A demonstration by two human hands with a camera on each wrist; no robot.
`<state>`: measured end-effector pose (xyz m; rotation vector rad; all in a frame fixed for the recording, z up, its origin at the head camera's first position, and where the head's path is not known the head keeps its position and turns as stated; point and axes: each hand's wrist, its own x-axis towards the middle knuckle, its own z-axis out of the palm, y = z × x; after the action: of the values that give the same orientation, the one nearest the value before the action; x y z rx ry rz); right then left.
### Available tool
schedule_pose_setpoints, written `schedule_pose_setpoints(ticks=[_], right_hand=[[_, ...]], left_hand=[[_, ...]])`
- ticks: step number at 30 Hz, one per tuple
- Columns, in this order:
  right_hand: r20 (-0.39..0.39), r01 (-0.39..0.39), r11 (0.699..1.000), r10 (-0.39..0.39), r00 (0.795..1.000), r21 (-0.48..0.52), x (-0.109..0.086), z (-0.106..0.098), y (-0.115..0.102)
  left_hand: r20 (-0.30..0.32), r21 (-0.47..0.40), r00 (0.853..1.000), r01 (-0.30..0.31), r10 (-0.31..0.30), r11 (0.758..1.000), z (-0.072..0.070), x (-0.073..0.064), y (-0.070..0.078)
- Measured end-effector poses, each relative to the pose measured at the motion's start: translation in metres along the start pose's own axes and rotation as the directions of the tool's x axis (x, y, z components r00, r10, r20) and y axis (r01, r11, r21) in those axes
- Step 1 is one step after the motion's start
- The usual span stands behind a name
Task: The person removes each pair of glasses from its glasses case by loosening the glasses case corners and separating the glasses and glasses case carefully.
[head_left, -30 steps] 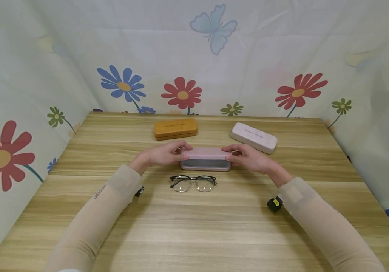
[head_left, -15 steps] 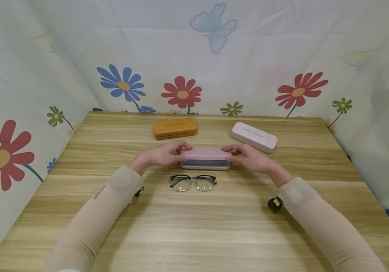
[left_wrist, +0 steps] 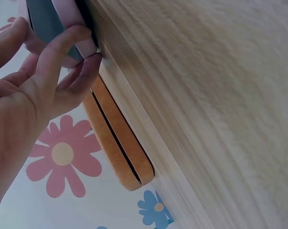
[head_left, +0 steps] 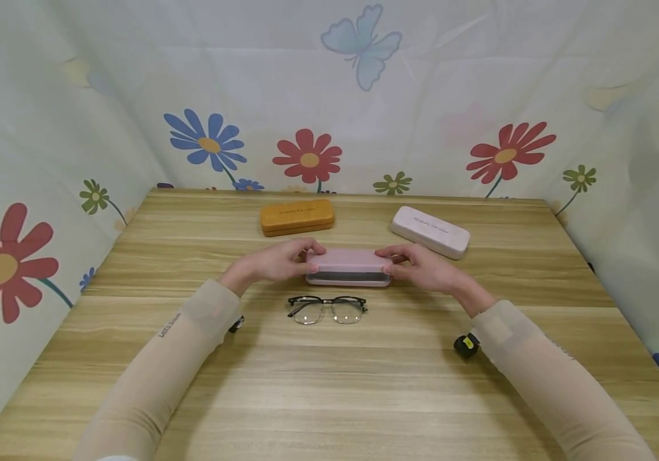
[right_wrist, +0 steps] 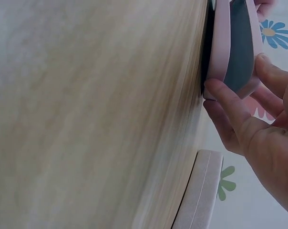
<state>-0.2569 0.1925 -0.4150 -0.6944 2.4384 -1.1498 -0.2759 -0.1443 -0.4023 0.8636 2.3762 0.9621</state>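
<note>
A pink glasses case lies on the table with its lid partly raised, a narrow dark grey gap showing along the front. At its left end my left hand grips it, thumb at the lid's front edge. The right hand holds the other end in the same way. Both wrist views show the grey lining between lid and base, with fingers against the base's end. Just in front of the case rests a pair of black-and-silver eyeglasses, lenses facing me; neither hand touches them.
Behind the case, an orange glasses case lies shut at the back left. A pale pink-white glasses case lies shut and angled at the back right, close to the right hand. A flowered curtain stands behind the wooden table.
The pink case's lid has come down, so the front gap is narrower. Both hands keep their places on its ends. The eyeglasses and the other two cases have not moved.
</note>
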Motion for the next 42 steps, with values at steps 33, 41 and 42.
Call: schedule_pose_setpoints(ticks=[33, 41, 42], right_hand=[[-0.067, 0.033, 0.995, -0.04, 0.997, -0.096, 0.0003, 0.0046, -0.0048], [-0.08, 0.035, 0.993, -0.044, 0.996, -0.111, 0.0011, 0.006, -0.0037], [-0.083, 0.035, 0.993, -0.044, 0.996, -0.112, 0.0012, 0.0062, -0.0035]], left_hand=[[-0.035, 0.103, 0.999, -0.013, 0.017, 0.995, 0.0032, 0.0016, -0.0002], [-0.052, 0.121, 0.999, -0.008, 0.015, 0.993, 0.0048, 0.0018, 0.0002], [-0.054, 0.122, 0.998, -0.006, 0.013, 0.993, 0.0051, 0.0019, 0.0002]])
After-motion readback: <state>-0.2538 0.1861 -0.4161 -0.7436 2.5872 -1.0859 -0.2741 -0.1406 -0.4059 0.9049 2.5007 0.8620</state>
